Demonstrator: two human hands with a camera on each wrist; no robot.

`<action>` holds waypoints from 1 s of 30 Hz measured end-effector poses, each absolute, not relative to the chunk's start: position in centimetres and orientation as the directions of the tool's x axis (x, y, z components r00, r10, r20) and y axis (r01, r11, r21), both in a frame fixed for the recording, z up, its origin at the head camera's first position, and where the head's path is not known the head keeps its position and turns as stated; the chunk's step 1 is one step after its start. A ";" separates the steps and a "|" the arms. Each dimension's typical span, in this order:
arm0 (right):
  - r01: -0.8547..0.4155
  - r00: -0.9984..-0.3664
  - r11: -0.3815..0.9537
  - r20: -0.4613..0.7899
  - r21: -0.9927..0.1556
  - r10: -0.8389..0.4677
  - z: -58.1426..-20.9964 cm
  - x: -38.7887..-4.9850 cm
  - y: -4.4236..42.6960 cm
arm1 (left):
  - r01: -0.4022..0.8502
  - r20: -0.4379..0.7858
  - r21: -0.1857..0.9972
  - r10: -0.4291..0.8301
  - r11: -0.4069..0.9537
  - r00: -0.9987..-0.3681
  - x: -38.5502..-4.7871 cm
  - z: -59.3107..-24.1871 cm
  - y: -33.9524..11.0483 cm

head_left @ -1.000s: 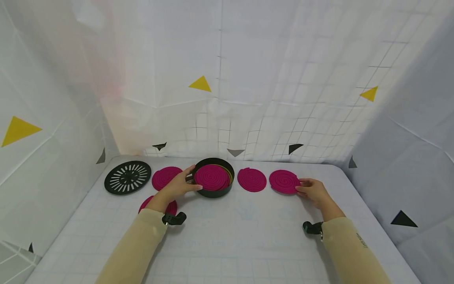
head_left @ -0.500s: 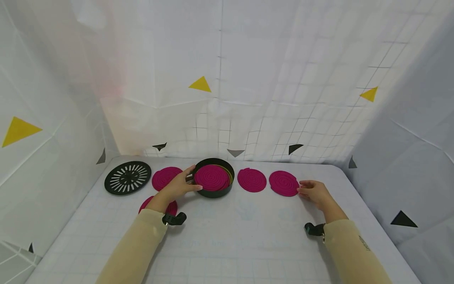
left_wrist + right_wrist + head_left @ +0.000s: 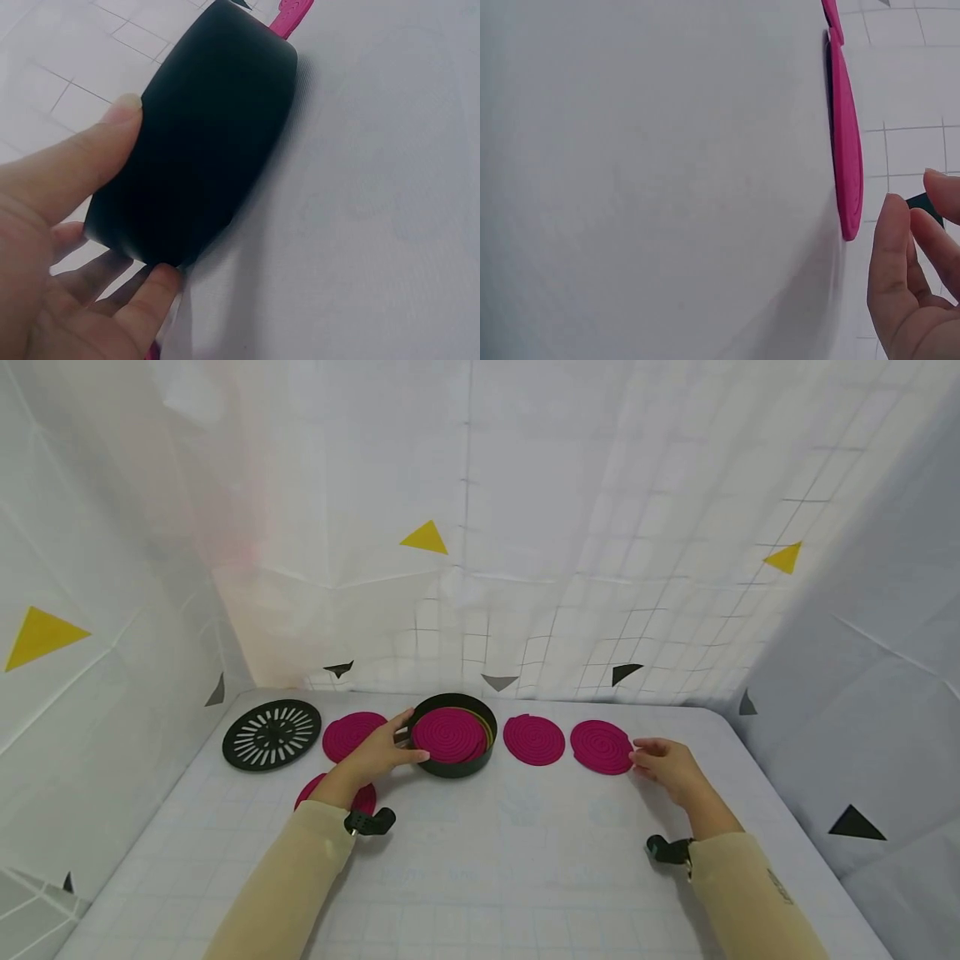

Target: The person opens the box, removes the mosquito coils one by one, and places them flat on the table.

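Note:
My left hand grips the side of a black round container, its thumb at the rim in the left wrist view. Inside the container lies a magenta spiral coaster, with a yellow-green edge showing beside it. To the right, one magenta coaster lies flat on the table, then another coaster. Just right of that last one is my right hand, fingers loosely bent and holding nothing. In the right wrist view a small gap separates the fingertips from the coaster's edge.
A black slotted disc lies at the table's back left. Two more magenta coasters are near my left arm: one coaster behind the wrist, the other coaster partly under the forearm. White sheets stand at the back and sides.
My right hand has let go of the rightmost coaster, whose slightly raised edge now lies flat, and has drawn a little to the right. The left hand stays on the container.

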State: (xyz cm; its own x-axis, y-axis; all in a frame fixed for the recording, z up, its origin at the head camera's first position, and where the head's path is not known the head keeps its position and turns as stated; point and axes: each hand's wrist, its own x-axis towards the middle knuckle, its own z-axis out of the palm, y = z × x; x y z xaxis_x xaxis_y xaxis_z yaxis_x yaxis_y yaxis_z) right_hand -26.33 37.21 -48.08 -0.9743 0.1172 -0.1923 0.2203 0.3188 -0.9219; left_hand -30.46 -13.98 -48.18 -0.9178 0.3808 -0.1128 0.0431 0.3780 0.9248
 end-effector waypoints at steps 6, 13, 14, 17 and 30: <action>0.199 -0.980 0.306 -0.178 -0.931 0.095 -47.0 -25.7 36.3 | 0.048 -0.109 0.924 0.380 0.379 -0.919 -30.4 -48.1 -14.0; 0.179 -0.983 0.310 -0.159 -0.934 0.087 -46.4 -25.0 34.9 | 0.065 -0.099 0.918 0.385 0.390 -0.918 -30.4 -48.1 -13.9; 0.172 -0.985 0.311 -0.153 -0.935 0.084 -46.3 -24.9 34.6 | 0.067 -0.097 0.919 0.387 0.389 -0.917 -30.4 -48.1 -13.9; 0.150 -0.988 0.317 -0.132 -0.937 0.078 -45.9 -24.6 33.8 | 0.066 -0.097 0.921 0.389 0.385 -0.916 -30.4 -48.1 -13.9; 0.083 -0.996 0.308 -0.077 -0.948 0.033 -45.2 -23.9 30.8 | 0.052 -0.107 0.922 0.383 0.383 -0.917 -30.3 -48.0 -14.0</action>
State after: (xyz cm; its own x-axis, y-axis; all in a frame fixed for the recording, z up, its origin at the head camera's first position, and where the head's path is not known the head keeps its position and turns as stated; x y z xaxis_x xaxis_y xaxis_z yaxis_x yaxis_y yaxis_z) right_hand -23.90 30.75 -45.19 -0.9965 0.0326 -0.0772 0.0835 0.3084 -0.9476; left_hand -30.32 -13.97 -48.03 -0.9175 0.3831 -0.1074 0.0519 0.3828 0.9224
